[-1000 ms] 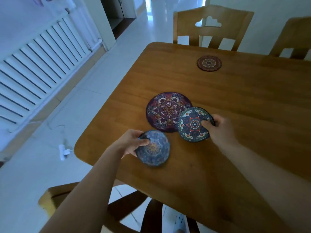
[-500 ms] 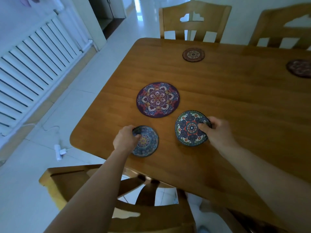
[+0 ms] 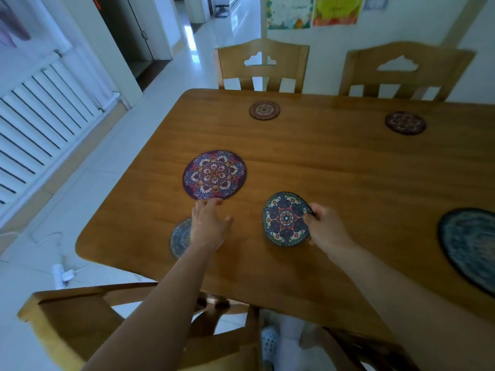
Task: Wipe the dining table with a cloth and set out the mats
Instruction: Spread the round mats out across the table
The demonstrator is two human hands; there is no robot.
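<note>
Mat layout nearly done, we judge; no cloth in view. A brown mat [image 3: 264, 110], a maroon mat [image 3: 405, 123] and a large dark mat [image 3: 471, 242] lie set on the bench [image 3: 348, 170]. Our right hand [image 3: 325, 230] pinches the rim of the green mat [image 3: 285, 219]. Our left hand [image 3: 209, 226], fingers straight, hovers over the blue mat [image 3: 179, 238], fingertips at the purple mat [image 3: 214, 174].

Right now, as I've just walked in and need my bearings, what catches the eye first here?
The large purple mandala mat near the wooden dining table's left end stands out first. The right hand pinches a teal-and-red mandala mat by its edge, while the open left hand partly hides a small blue mat.
</note>
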